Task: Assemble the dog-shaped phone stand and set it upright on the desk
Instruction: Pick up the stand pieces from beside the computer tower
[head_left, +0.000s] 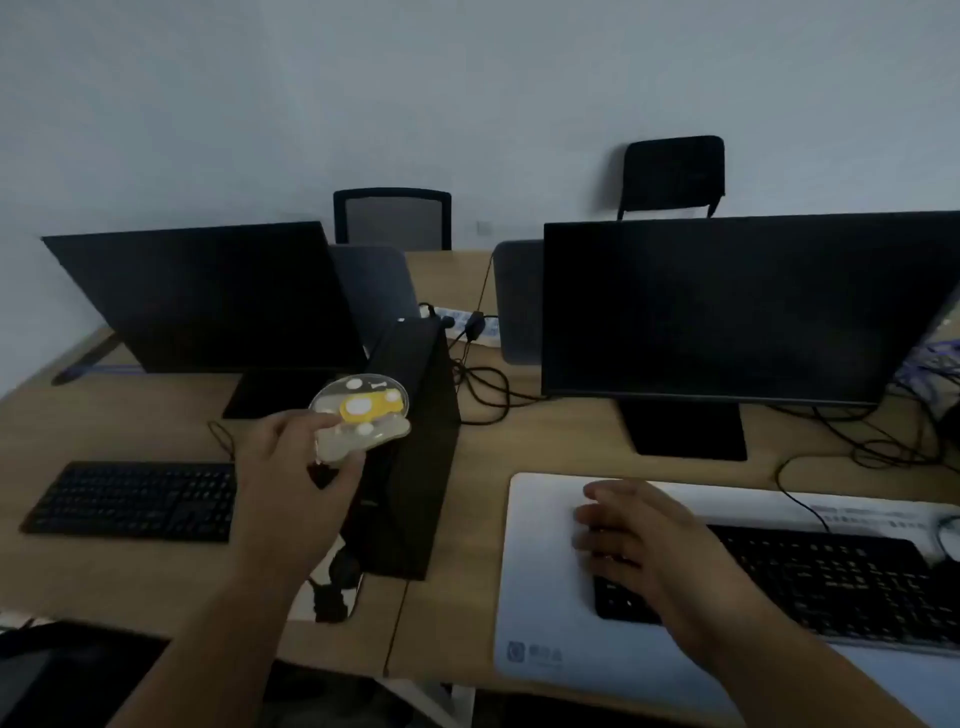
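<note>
Black keys of a keyboard (132, 501) lie at the far left of the tan wooden counter (467, 467), in front of a dark monitor (208, 299) tilted on its stand. Just right of that keyboard the left hand (291, 467) is raised above the counter, its fingers (332, 423) closed around the lower edge of the phone stand pieces (361, 415): clear, rounded plastic plates with a yellow dog-like shape and white spots, held flat together and tipped toward the camera. The blur hides how the plates join. Behind and under them stands a black computer tower (410, 452), with cables trailing right from its back. A black-and-white patterned object (332, 582) lies on the counter below the left wrist. Further right, the right hand (639, 540) hovers open and blurred, fingers spread, holding nothing, over a white desk mat (545, 597) and the near end of a second black keyboard (831, 587). A second dark monitor (737, 306) stands behind it.
</note>
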